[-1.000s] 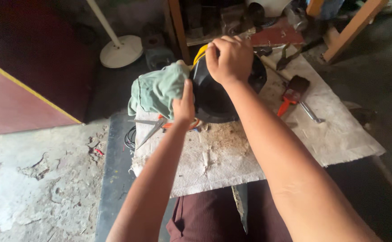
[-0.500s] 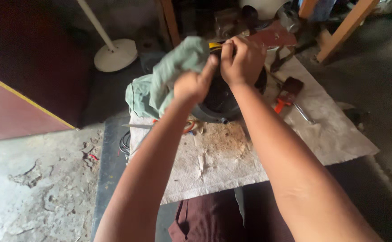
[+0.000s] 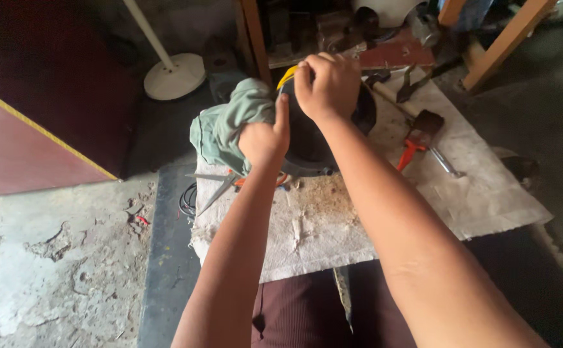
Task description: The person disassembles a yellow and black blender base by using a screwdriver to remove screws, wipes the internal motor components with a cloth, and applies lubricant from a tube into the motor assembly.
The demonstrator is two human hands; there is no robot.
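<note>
At far left a white stand base sits on the dark floor, well apart from the work. The left hand is closed around a bunch of green cloth, pressing it against the left flank of a black round housing, thumb raised along the casing. The housing rests on a dusty white sheet over the bench, directly beyond both hands. Scissors lie on the sheet just below the cloth. The right hand is closed in a pinch on a yellow wire at the top of the housing, just above the left thumb. Judgement: the step in hand appears to be wiping the casing while holding the wire clear of it; the next move would call for a steady pinch on the wire and a firm bearing of the cloth around the curved side, without shifting the housing on the loose sheet. To the right, an orange-handled tool and a hammer lie on the sheet, near the housing but untouched.
</note>
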